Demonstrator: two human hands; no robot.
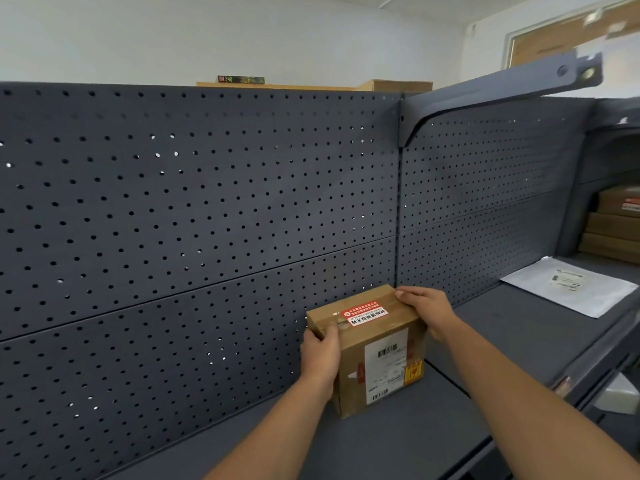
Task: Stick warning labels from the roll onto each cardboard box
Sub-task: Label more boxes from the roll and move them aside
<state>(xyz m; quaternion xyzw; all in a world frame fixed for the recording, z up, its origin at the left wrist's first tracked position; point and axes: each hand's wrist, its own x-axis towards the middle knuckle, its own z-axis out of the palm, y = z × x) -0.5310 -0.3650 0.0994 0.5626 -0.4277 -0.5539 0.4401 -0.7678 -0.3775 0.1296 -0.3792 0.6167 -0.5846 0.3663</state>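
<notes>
Dark grey shelf runs across the bottom of the frame, and two bare forearms reach up over it from the lower edge. Just below centre, slightly right, a box stands on the shelf, held from both sides. The left hand is clamped on the box's left side, thumb hooked over the top edge. The right hand grips the upper right corner, fingers curled over the top. A red label lies stuck flat on the box's top, between the two hands. On the front face are a white shipping label and, at its right, a small yellow sticker. Behind the box, a pegboard covers the left and centre of the frame. At right, a white mailer lies flat on the shelf, well apart from the box. Beyond it, at the right edge, sit stacked boxes. A bracket juts out at upper right, with a pale wall along the top.
</notes>
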